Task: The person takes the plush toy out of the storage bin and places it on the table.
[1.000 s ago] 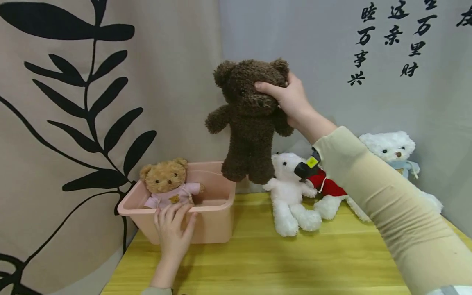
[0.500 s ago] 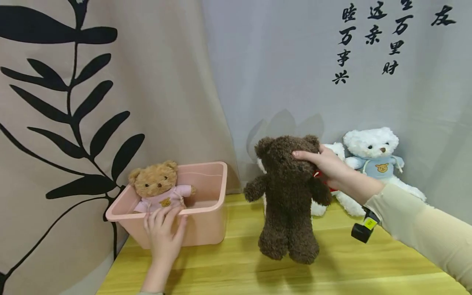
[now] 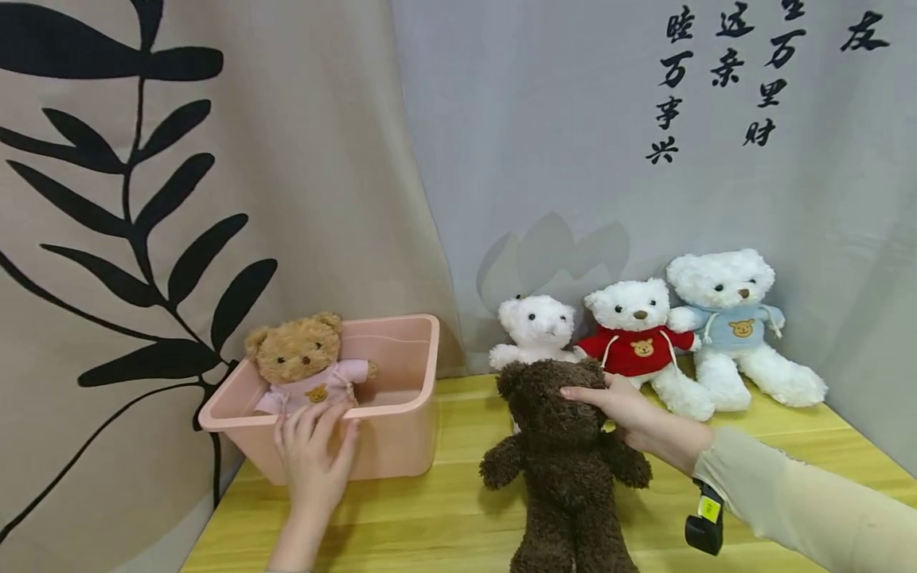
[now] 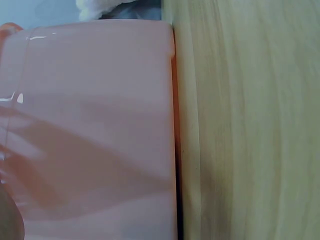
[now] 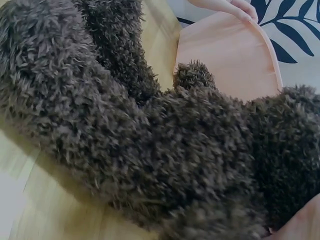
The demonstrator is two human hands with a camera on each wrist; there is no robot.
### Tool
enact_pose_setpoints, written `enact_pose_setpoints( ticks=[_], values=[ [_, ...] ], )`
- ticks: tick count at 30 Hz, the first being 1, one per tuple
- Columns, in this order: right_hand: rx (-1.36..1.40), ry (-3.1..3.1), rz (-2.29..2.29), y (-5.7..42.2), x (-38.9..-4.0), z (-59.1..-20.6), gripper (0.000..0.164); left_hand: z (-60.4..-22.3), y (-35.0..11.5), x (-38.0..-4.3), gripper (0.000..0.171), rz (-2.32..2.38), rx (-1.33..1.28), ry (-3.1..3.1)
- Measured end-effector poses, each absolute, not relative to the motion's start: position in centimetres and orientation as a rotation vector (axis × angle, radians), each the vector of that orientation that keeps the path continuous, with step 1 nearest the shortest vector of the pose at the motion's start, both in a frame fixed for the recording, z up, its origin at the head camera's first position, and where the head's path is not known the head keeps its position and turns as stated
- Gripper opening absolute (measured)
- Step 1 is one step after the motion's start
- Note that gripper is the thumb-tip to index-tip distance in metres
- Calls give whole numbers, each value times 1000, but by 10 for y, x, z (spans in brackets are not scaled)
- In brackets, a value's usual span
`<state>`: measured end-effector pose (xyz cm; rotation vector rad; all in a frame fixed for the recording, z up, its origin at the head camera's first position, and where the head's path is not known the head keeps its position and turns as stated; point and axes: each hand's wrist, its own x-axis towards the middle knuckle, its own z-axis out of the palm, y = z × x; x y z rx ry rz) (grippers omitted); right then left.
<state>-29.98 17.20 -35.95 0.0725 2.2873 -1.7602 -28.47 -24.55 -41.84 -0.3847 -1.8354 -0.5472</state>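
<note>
A dark brown teddy bear (image 3: pixel 573 469) is gripped at the side of its head by my right hand (image 3: pixel 637 414), thumb across the face. Its legs reach toward the lower edge of the head view. The right wrist view is filled by its shaggy fur (image 5: pixel 150 140). My left hand (image 3: pixel 315 454) holds the front rim of a pink plastic bin (image 3: pixel 401 442), fingers over the edge and thumb against the outer wall. Inside the bin sits a light brown teddy bear (image 3: pixel 297 350) in a pink hoodie. The left wrist view shows the bin's wall (image 4: pixel 100 100).
Along the back wall sit a white bear (image 3: pixel 537 322), partly hidden by the brown one, a white bear in a red hoodie (image 3: pixel 637 334) and another in a blue hoodie (image 3: pixel 738 318). All rest on a wooden table (image 3: pixel 423 525). Patterned curtains (image 3: pixel 322 159) hang behind.
My right hand has lowered the brown bear from high beside the bin down to the right and toward me, uncovering the white bears. The left hand has stayed on the bin's rim.
</note>
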Motion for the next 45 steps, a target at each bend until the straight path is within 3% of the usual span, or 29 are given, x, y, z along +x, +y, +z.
enact_pose_setpoints(
  ticks=[8, 21, 26, 34, 45],
  values=[
    [88, 2308, -1839, 155, -317, -366, 115, -415, -248, -278, 43, -527, -363, -1821],
    [31, 2307, -1722, 161, -308, -368, 115, -419, -241, -269, 44, -533, -372, -1837],
    [-29, 2292, -1777, 168, -313, -357, 105, -417, -241, -271, 42, -529, -368, -1849],
    [-171, 2393, -1735, 169, -324, -333, 74, -420, -242, -267, 42, -544, -356, -1834],
    [-615, 2776, -1499, 116, -336, -248, 62, -421, -241, -270, 43, -530, -369, -1834]
  ],
)
